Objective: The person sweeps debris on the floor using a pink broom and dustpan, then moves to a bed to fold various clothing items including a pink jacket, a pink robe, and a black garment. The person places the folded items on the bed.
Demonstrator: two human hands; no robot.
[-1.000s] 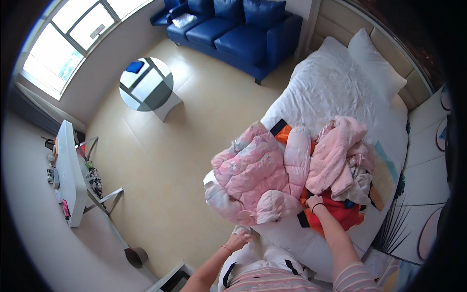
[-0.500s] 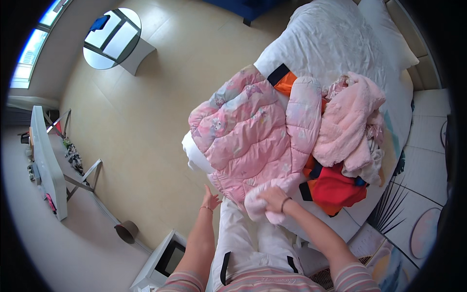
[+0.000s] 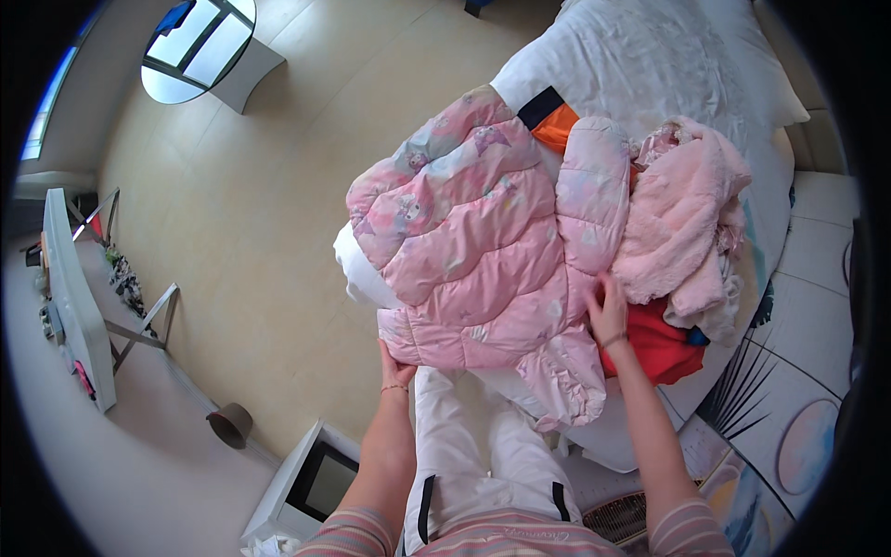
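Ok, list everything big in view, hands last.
Jacket: 1, pink, on bed's edge
Fleece: 1, pink, right of jacket
Garment: 1, red, beside fleece
Cloth: 1 patch, orange-black, beyond jacket
Bed: 1, white, right
Pillow: 1, white, upper right
Table: 1, white base, upper left
Desk: 1, white, left
Bin: 1, brown, lower left
Box: 1, white, lower left
Floor: 1, beige, left
Trousers: 1 pair, white, bottom centre
Hands: 2, bare, at jacket's edges

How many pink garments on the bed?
2 clearly: a pink patterned quilted jacket on the left of the white-covered bed, and a fluffy pink garment to its right. Ruffled pink fabric beside the latter may be another; more could be hidden.
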